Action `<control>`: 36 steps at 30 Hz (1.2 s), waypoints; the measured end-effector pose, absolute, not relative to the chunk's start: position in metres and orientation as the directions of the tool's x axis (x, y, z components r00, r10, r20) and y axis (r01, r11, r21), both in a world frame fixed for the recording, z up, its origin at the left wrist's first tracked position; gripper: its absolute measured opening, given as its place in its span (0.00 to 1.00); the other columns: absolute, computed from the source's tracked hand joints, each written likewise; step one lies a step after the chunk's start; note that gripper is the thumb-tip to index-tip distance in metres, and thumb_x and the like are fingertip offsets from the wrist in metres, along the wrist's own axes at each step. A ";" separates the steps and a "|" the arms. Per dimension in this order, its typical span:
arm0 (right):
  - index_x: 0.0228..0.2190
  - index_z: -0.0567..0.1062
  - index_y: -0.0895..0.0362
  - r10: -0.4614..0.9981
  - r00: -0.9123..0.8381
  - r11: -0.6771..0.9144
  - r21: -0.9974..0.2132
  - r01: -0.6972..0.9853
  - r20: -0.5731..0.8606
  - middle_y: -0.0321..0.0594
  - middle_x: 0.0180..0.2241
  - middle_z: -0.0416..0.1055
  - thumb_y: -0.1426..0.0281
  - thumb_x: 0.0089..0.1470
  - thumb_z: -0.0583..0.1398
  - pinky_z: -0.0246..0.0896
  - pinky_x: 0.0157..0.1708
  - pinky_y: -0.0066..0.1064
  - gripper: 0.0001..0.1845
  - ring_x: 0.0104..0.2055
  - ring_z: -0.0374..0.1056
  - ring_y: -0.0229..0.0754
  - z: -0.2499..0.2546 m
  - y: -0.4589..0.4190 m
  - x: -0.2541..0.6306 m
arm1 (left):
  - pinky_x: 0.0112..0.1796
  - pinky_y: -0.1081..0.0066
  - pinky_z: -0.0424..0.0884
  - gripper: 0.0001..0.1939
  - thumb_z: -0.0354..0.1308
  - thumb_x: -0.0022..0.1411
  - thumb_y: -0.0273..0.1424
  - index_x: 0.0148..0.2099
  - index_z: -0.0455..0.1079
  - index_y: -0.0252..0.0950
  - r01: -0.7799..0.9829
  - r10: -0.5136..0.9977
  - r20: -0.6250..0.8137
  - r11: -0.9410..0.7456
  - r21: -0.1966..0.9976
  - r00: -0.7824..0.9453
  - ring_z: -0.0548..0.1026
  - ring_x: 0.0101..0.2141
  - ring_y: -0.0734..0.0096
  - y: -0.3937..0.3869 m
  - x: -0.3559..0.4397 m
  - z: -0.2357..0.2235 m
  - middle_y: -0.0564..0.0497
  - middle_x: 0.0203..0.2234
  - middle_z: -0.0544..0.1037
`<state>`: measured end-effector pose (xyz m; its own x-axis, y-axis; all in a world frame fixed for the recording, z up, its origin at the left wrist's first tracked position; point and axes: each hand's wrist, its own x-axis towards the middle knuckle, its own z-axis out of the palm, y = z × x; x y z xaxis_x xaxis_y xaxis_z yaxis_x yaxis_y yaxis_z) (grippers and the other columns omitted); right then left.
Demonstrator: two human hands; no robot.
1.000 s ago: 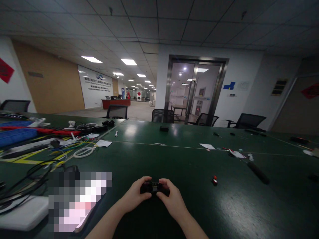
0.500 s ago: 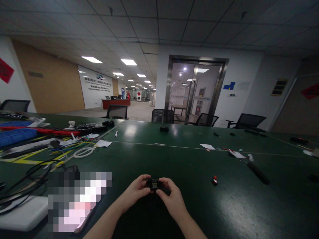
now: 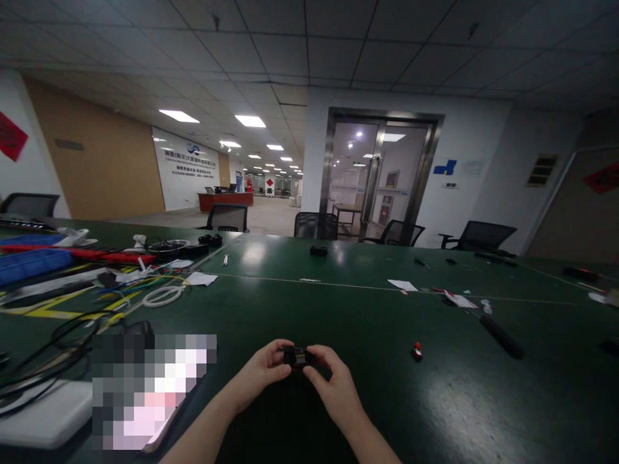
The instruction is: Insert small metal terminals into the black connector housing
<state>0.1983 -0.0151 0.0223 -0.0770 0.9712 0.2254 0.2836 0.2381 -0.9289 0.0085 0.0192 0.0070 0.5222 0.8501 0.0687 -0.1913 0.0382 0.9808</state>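
Between my two hands is a small black part (image 3: 298,358) with a few yellowish marks on its face; its exact kind is too small to tell. My left hand (image 3: 265,367) pinches its left end between thumb and fingers. On the right end, my right hand (image 3: 331,374) grips it in the same way. Both hands are low over the dark green table (image 3: 358,322), near its front edge. A little red and white item (image 3: 416,351) lies on the table to the right of my right hand.
A pixelated bright patch (image 3: 159,393) and a white box (image 3: 46,412) lie at the left, by black cables (image 3: 53,351). Blue trays (image 3: 33,264) are further back. A black-handled tool (image 3: 501,336) lies at the right, a small black block (image 3: 318,251) at the far side.
The black part has tilted slightly in my fingers. Both hands keep nearly the same place and grip.
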 end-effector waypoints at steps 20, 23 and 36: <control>0.36 0.75 0.50 0.972 -0.112 0.230 -0.917 0.325 0.205 0.37 0.46 0.66 0.68 0.47 0.59 0.55 0.51 0.39 0.12 0.51 0.62 0.46 0.027 -0.018 0.197 | 0.42 0.67 0.64 0.24 0.67 0.47 0.30 0.47 0.65 0.38 -0.230 0.848 0.057 0.078 0.970 0.528 0.73 0.41 0.64 0.017 0.014 0.008 0.49 0.40 0.76; 0.35 0.75 0.52 0.972 -0.122 0.232 -0.915 0.331 0.202 0.38 0.45 0.66 0.68 0.47 0.59 0.54 0.52 0.37 0.11 0.51 0.62 0.46 0.028 -0.017 0.197 | 0.40 0.68 0.64 0.24 0.68 0.46 0.31 0.46 0.65 0.38 -0.218 0.856 0.055 0.068 0.974 0.513 0.73 0.40 0.64 0.018 0.015 0.006 0.49 0.38 0.76; 0.35 0.74 0.52 0.974 -0.101 0.225 -0.922 0.315 0.203 0.38 0.47 0.64 0.67 0.48 0.59 0.54 0.52 0.38 0.10 0.52 0.60 0.45 0.028 -0.019 0.197 | 0.39 0.70 0.64 0.22 0.66 0.49 0.29 0.46 0.65 0.38 -0.186 0.852 0.021 0.090 0.978 0.522 0.73 0.38 0.68 0.014 0.015 0.013 0.51 0.37 0.75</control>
